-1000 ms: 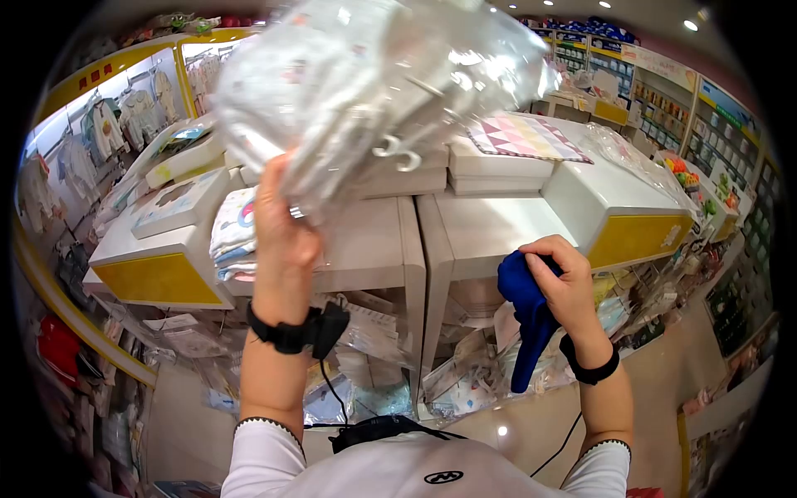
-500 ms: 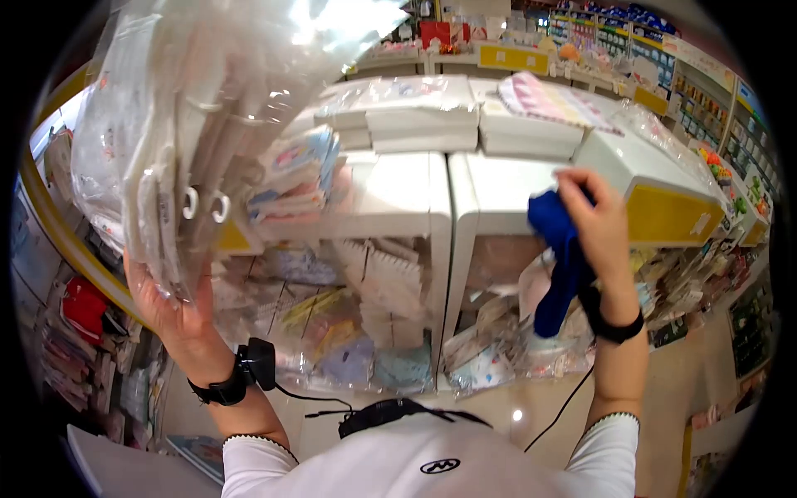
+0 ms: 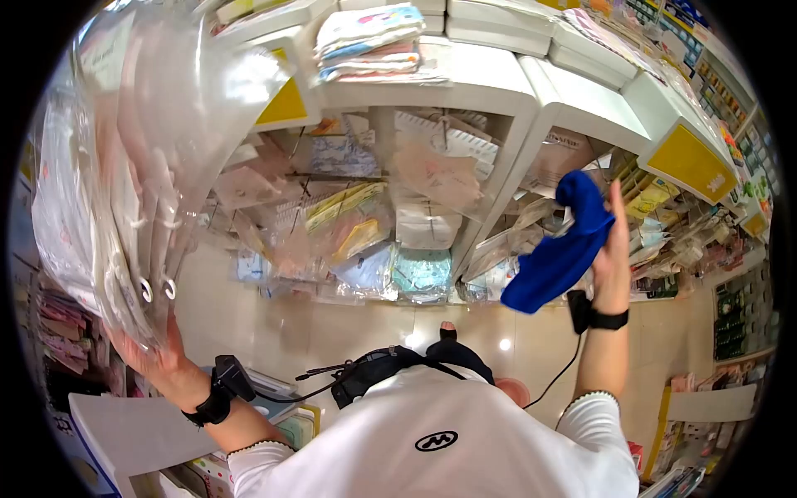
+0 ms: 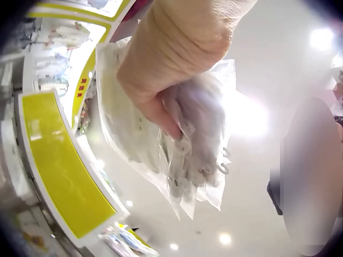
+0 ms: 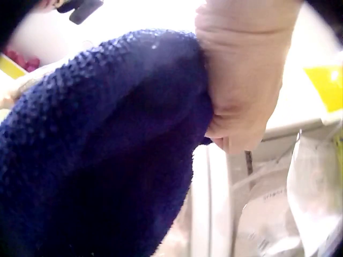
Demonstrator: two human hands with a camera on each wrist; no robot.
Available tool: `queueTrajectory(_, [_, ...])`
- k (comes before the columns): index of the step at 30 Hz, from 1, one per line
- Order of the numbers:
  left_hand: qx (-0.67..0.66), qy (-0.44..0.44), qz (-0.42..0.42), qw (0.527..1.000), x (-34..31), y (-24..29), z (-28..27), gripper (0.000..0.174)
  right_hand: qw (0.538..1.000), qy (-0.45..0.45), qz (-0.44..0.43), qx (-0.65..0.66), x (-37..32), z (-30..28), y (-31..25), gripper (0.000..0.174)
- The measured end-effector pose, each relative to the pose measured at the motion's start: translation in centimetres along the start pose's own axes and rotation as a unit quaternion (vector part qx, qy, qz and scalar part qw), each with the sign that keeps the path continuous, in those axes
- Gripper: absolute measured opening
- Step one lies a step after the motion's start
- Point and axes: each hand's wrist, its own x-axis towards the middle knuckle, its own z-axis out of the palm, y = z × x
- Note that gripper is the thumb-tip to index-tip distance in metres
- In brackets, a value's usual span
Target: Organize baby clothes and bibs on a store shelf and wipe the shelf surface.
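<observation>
On the left of the head view, my left hand (image 3: 158, 361) grips a thick bundle of clear plastic packages (image 3: 124, 199) from below. Pale folded clothing shows through the plastic, and small white hooks stick out near its lower end. The left wrist view shows the thumb pressing against the packages (image 4: 155, 123) by these hooks. Over on the right, my right hand (image 3: 613, 257) holds a dark blue terry cloth (image 3: 560, 249), which hangs down to the left. Close up in the right wrist view, the cloth (image 5: 107, 134) fills much of the picture and covers some fingers.
Ahead stands a white display unit (image 3: 490, 91) with bagged goods (image 3: 349, 224) hanging beneath its top. A stack of folded cloths (image 3: 369, 41) and white boxes (image 3: 498, 29) lie on top. Behind on the left is a white-topped stand (image 3: 133, 423). Shiny floor (image 3: 332, 324) runs between.
The bundle has moved left and down with my left hand. My right hand has shifted right, and the blue cloth has swung out. The view has tilted down, showing more floor.
</observation>
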Motion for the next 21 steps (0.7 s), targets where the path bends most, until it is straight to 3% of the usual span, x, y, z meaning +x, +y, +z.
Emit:
queueTrajectory(1, [-0.042, -0.019, -0.023, 0.999, -0.2, 0.6, -1.4, 0.043, 0.998, -0.027, 0.049, 0.027, -0.8, -1.0, 1.7, 0.042])
queueTrajectory(2, [0.153, 0.105, 0.062, 0.981, -1.3, 0.2, -0.3, 0.042, 0.998, -0.015, 0.063, 0.001, -1.9, -0.2, 4.0, 0.04])
queueTrajectory(4, [0.339, -0.047, 0.179, 0.923, -3.2, 0.7, -5.1, 0.041, 0.991, 0.025, 0.128, -0.023, -3.0, 0.6, 7.9, 0.047])
queueTrajectory(6, [0.202, 0.071, -0.037, 0.976, -4.9, 2.8, -6.3, 0.038, 0.983, 0.001, 0.156, -0.096, -3.1, 1.4, 9.3, 0.048])
queueTrajectory(7, [0.131, -0.015, -0.104, 0.986, -5.7, 3.3, -6.5, 0.033, 0.978, -0.018, 0.164, -0.13, -2.7, 1.9, 9.6, 0.049])
queueTrajectory(9, [0.31, 0.08, -0.046, 0.946, -7.8, 2.4, -7.8, 0.027, 0.984, -0.022, 0.154, -0.086, -1.5, 3.8, 9.8, 0.044])
queueTrajectory(11, [0.349, 0.062, -0.036, 0.934, -9.6, 1.3, -9.1, 0.022, 0.99, -0.025, 0.127, -0.058, -0.5, 5.0, 10.6, 0.044])
queueTrajectory(13, [0.227, 0.107, -0.164, 0.954, -10.9, 1.0, -7.1, 0.029, 0.987, -0.042, 0.15, -0.047, -0.1, 6.6, 11.5, 0.044])
queueTrajectory(15, [0.171, 0.1, -0.234, 0.952, -11.6, 0.3, -4.6, 0.041, 0.985, -0.031, 0.157, -0.059, 0.6, 6.4, 12.6, 0.044])
queueTrajectory(16, [0.206, 0.097, -0.266, 0.937, -12.1, 0.8, -3.2, 0.051, 0.985, -0.023, 0.157, -0.065, 0.9, 6.2, 12.9, 0.044])
queueTrajectory(21, [0.278, 0.066, -0.278, 0.917, -14.7, -1.2, -4.4, 0.042, 0.984, -0.063, 0.152, -0.07, 1.6, 6.9, 13.4, 0.041])
